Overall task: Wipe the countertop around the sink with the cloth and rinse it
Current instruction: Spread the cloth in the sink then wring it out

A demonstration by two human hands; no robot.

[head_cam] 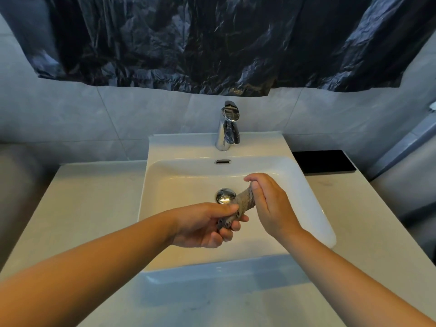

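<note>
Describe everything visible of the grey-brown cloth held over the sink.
The grey-brown textured cloth is twisted into a tight roll, slanting up to the right above the white ceramic sink, near the chrome drain plug. The left hand grips its lower end, the right hand its upper end. No drips can be made out.

You are in a bathroom, at the washbasin.

In front of you there is a white ceramic sink (309, 199) set into a pale stone-like countertop (89, 199), with a chrome faucet (227, 128) at its back edge, a chrome drain plug (225, 195) in the bowl and an overflow slot (222, 161) under the faucet. The wall (113, 114) behind it is covered with large grey tiles, and a black plastic sheet (212, 43) hangs over its upper part.
</note>
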